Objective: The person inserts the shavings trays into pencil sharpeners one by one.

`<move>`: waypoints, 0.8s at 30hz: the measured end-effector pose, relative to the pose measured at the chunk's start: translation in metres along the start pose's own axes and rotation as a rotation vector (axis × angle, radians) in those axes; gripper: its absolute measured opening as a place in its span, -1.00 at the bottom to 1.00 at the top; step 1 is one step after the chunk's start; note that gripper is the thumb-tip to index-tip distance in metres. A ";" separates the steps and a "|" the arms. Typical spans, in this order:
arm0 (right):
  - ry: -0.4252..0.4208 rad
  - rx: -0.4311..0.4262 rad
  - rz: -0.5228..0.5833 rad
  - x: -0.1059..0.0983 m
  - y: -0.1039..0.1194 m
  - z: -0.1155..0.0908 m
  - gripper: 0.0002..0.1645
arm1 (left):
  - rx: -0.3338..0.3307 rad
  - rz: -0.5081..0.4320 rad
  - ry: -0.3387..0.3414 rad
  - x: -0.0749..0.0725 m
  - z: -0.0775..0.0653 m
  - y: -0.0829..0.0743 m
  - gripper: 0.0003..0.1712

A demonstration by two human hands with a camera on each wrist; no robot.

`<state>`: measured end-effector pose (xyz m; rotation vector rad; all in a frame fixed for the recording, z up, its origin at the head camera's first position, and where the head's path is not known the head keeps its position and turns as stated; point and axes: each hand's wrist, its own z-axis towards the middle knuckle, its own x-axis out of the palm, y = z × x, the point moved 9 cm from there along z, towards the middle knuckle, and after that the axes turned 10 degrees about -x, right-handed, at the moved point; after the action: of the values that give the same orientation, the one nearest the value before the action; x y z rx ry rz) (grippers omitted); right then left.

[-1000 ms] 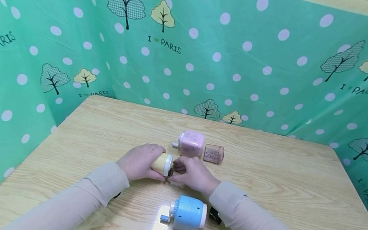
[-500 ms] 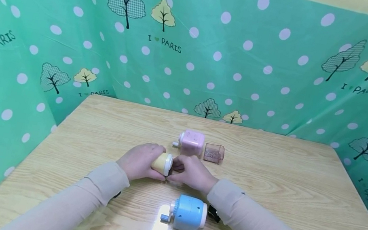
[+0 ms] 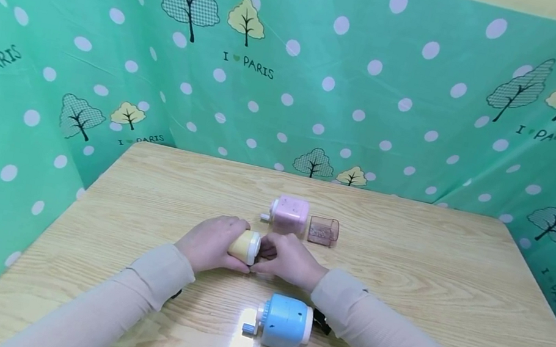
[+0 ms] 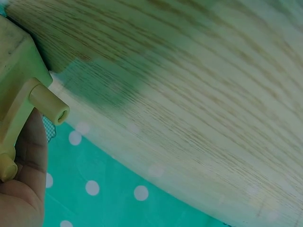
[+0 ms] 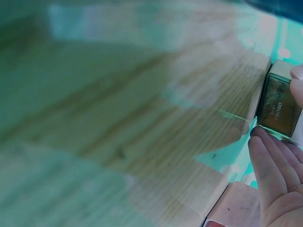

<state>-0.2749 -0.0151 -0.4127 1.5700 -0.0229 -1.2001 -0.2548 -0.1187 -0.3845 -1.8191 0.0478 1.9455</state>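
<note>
My left hand [image 3: 212, 242] grips a yellow crank pencil sharpener [image 3: 241, 246] lying on its side, its white-rimmed end facing right. In the left wrist view its crank handle [image 4: 49, 105] juts out beside my curled fingers. At that white-rimmed end, my right hand [image 3: 291, 259] pinches a dark see-through shavings drawer [image 5: 279, 106], thumb on one side and fingertips at the other. The drawer sits in or against the sharpener's end; how deep it goes I cannot tell. From the head view my fingers hide it.
Behind my hands lies a pink pencil sharpener [image 3: 290, 216], with a clear reddish shavings drawer [image 3: 323, 232] at its right. A blue pencil sharpener [image 3: 285, 322] lies in front, near my right forearm. Patterned green cloth [image 3: 295, 77] hangs around the wooden table [image 3: 410, 246].
My right hand has edged slightly left toward the yellow sharpener. The dark drawer that showed at its end is now hidden by my fingers. My left hand has stayed nearly still.
</note>
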 end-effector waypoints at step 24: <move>0.047 0.070 -0.079 -0.007 -0.001 -0.005 -0.20 | -0.038 -0.015 0.045 -0.003 0.000 0.002 -0.01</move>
<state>-0.2752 -0.0067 -0.4099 1.6735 0.0279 -1.2350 -0.2555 -0.1215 -0.3825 -1.8820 0.0119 1.9075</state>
